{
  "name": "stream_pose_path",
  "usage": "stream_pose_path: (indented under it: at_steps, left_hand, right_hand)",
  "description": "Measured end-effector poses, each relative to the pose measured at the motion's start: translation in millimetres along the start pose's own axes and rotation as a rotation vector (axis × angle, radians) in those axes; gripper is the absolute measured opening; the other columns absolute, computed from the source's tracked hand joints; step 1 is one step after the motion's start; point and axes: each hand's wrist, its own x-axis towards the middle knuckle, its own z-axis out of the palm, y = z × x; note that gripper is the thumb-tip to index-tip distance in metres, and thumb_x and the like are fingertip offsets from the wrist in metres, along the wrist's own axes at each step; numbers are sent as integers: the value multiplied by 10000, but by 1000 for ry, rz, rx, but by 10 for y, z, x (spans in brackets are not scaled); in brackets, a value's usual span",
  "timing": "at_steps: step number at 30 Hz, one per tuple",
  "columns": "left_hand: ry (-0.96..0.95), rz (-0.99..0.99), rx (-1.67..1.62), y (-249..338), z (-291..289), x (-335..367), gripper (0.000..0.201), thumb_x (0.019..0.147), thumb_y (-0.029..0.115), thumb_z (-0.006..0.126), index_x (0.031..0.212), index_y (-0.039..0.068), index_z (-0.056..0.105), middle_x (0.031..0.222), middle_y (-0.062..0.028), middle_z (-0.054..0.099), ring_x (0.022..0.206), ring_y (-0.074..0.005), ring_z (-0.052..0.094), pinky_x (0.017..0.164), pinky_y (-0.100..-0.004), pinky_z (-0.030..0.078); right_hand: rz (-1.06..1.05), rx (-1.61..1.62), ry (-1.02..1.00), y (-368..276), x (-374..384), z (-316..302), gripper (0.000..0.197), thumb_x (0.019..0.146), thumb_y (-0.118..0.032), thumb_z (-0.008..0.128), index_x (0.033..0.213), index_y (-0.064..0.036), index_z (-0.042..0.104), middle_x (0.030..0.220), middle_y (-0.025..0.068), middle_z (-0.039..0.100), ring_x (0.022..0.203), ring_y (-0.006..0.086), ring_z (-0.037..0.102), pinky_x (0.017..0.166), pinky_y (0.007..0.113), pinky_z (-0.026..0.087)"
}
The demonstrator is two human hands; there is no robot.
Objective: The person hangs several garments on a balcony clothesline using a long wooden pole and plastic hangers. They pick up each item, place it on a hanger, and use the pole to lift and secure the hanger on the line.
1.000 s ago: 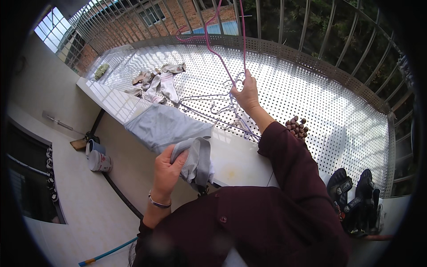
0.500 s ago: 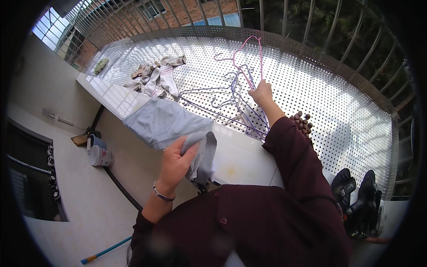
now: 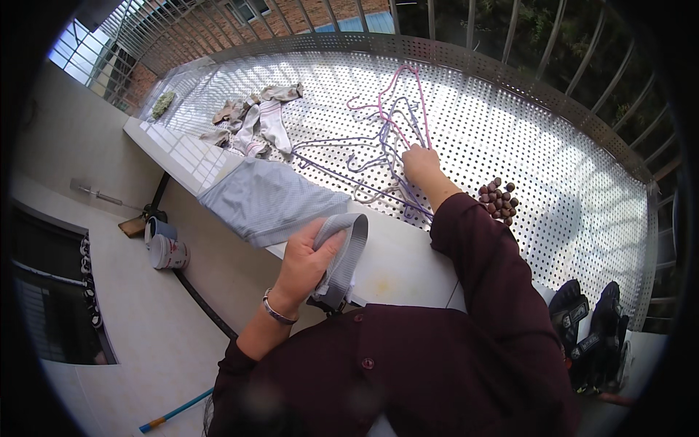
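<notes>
My left hand (image 3: 307, 262) grips a grey garment with a ribbed waistband (image 3: 349, 256), which looks like underpants, close to the ledge's near edge. With my right hand (image 3: 422, 167) I hold a pink clothes hanger (image 3: 424, 102), its hook pointing away to the left. Beneath it, several purple hangers (image 3: 342, 140) lie tangled on the perforated metal sheet. A pale blue-grey cloth garment (image 3: 266, 200) is spread over the ledge to the left of my left hand. Behind that garment, several white and brown socks (image 3: 271, 124) lie in a heap.
Round brown balls (image 3: 499, 202) sit clustered right of my right forearm. Black sandals (image 3: 582, 328) stand at the right. Metal bars (image 3: 510, 33) rise along the far side. A bucket (image 3: 169, 251) is on the floor at left, and a blue pole (image 3: 178, 414) lies lower down.
My right hand and the pink hanger have come slightly nearer and lower. My left hand has shifted a little to the right, and the waistband is opened into a wider loop.
</notes>
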Motion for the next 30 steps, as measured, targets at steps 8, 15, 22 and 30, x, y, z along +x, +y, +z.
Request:
stream_pose_path:
  at_steps: [8, 15, 22, 30]
  left_hand:
    - [32, -16, -70, -31, -39, -43, 223, 945, 98, 571, 1143, 7, 617, 957, 0, 650, 832, -48, 580, 730, -209, 486]
    - [80, 18, 20, 38, -113, -220, 223, 914, 81, 619, 1125, 11, 612, 972, 1, 650, 845, -50, 577, 758, -206, 475]
    - [234, 117, 15, 217, -204, -539, 201, 916, 92, 620, 1100, 12, 604, 946, 9, 640, 832, -50, 574, 738, -203, 476]
    - [480, 236, -141, 622, -492, -1231, 172, 936, 121, 600, 1071, 17, 625, 954, 2, 654, 837, -47, 580, 747, -198, 479]
  right_hand:
    - [166, 612, 82, -13, -23, -82, 229, 883, -160, 502, 1033, -56, 640, 1005, 172, 657, 961, 302, 638, 817, 416, 506]
    - [7, 804, 12, 116, -111, -521, 297, 900, -221, 572, 1151, -94, 666, 1088, 136, 677, 1008, 277, 633, 908, 352, 473]
    - [-116, 1205, 288, -9, -455, -1206, 261, 927, -148, 606, 1157, -38, 661, 954, 61, 698, 835, 107, 603, 782, 237, 462]
    - [-482, 1473, 471, -346, -1494, -2211, 255, 978, -165, 536, 1193, -61, 624, 767, -33, 541, 599, 25, 430, 527, 193, 355]
